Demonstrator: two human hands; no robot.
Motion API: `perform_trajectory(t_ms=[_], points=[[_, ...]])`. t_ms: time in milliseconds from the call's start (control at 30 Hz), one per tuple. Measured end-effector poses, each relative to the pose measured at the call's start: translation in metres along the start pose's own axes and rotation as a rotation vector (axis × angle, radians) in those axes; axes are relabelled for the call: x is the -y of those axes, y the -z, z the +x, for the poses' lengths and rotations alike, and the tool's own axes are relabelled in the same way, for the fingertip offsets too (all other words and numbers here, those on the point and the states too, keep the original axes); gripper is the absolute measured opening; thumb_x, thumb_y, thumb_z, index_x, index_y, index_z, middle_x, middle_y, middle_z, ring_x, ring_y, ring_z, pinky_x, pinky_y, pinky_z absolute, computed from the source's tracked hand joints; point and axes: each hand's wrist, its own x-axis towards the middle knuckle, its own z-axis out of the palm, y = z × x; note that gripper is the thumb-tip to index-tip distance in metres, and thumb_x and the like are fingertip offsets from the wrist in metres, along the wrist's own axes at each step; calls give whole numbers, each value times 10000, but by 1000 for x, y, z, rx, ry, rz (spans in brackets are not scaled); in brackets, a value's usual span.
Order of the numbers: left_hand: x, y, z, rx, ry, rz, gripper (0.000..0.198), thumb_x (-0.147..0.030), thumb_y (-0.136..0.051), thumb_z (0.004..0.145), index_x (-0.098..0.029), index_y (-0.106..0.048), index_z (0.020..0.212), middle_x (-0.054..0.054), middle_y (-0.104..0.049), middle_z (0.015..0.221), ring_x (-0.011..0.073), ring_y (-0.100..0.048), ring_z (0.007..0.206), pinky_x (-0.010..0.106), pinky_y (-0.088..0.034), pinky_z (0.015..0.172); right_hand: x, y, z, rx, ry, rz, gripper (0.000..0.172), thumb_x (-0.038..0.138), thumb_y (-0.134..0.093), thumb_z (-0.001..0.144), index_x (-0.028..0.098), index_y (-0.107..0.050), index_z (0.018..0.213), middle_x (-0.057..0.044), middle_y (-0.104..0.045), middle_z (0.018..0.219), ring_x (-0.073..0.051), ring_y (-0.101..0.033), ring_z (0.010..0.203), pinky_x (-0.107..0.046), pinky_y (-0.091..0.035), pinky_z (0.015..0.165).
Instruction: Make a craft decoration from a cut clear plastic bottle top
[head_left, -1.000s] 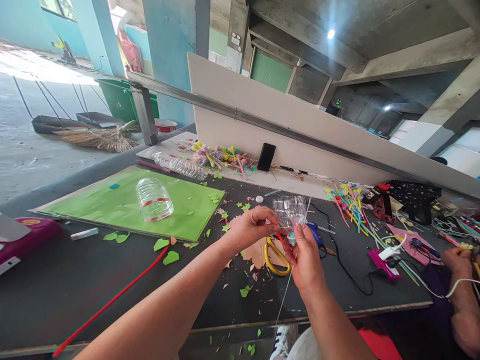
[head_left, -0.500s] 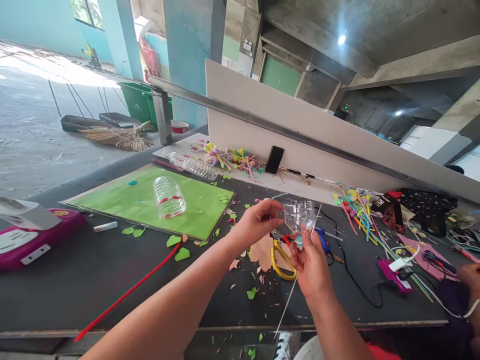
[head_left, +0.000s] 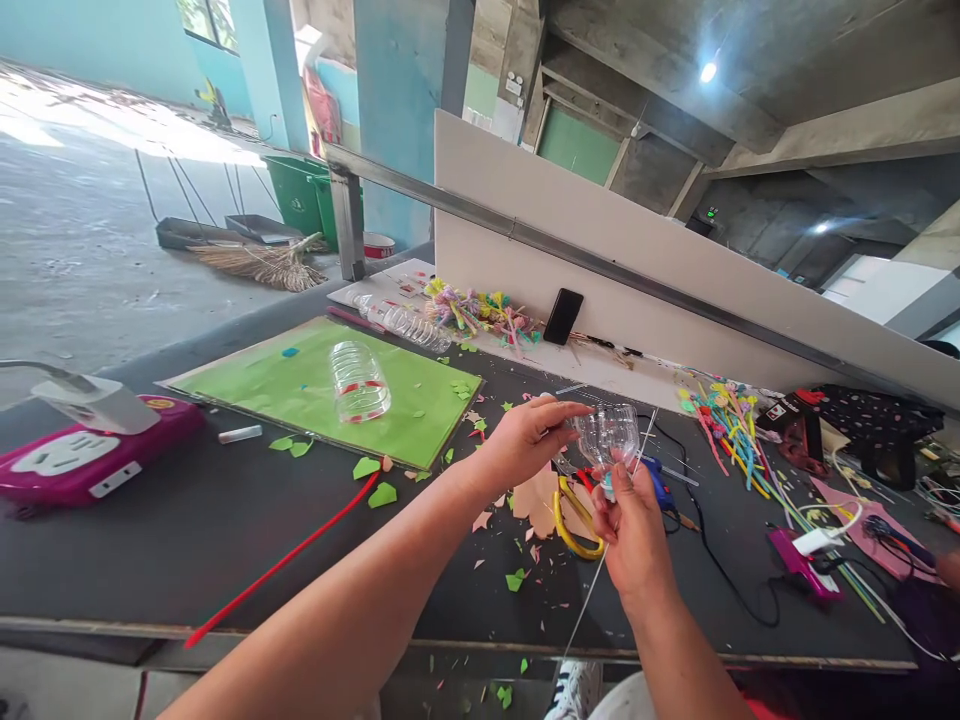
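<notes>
- The clear bottle piece point(head_left: 611, 435) is up between the 2 hands, cap end toward the wearer. The right hand point(head_left: 630, 510) grips it near the pale blue cap point(head_left: 608, 485); a loosened thumb could let it twist or drop.
- The left hand point(head_left: 544, 435) has its fingertips at the wide end's edge; whether they pinch it, I cannot tell. If that edge is sharp, a slip could nick a finger.
- The thin plastic looks likely to buckle or crack if squeezed too hard.
- A thin pale rod point(head_left: 589, 600) slants past the right hand, held or merely behind it, I cannot tell; a turning wrist might bend or snag it.
- Yellow-handled scissors point(head_left: 561, 515) lie just below the hands, so a lowered wrist could knock them.
- Right of the right hand, a black cable point(head_left: 705, 560) could catch a sleeve or forearm.
</notes>
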Motion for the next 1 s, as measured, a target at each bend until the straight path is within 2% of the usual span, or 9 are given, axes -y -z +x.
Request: perform_trajectory(t_ms=[267,533,767,1000], points=[[3,-2,-1,-62,-23,53,128,-195,-636,864,-175,-727,952,35,-628,767,135,-545,675,245,-398,639,-1,1,1,-26,-1,-31,439,521,-778,738,269,-584,1042,33,-599,860,-31,-435,525,-75,-248,354],[0,2,-1,-4,-67,11,67,-147,-628,860,-151,-692,841,27,-637,771,119,-555,714,231,-416,674,-1,2,3,-37,3,-30,435,513,-774,748,269,-564,1040,37,-599,867,-32,-439,529,-72,-251,357],[-2,4,1,70,52,-71,98,-63,-616,780,-129,-680,811,-2,-563,750,90,-477,665,202,-383,622,-2,3,4,-9,22,-8,397,517,-753,770,262,-560,1005,37,-601,837,-39,-448,525,-73,-240,347],[0,2,0,153,210,-273,87,-182,-655,788,-116,-675,842,-13,-533,732,87,-426,649,204,-363,607,-1,4,4,0,13,-9,423,525,-759,763,268,-576,1044,33,-610,850,-35,-470,530,-71,-252,350]])
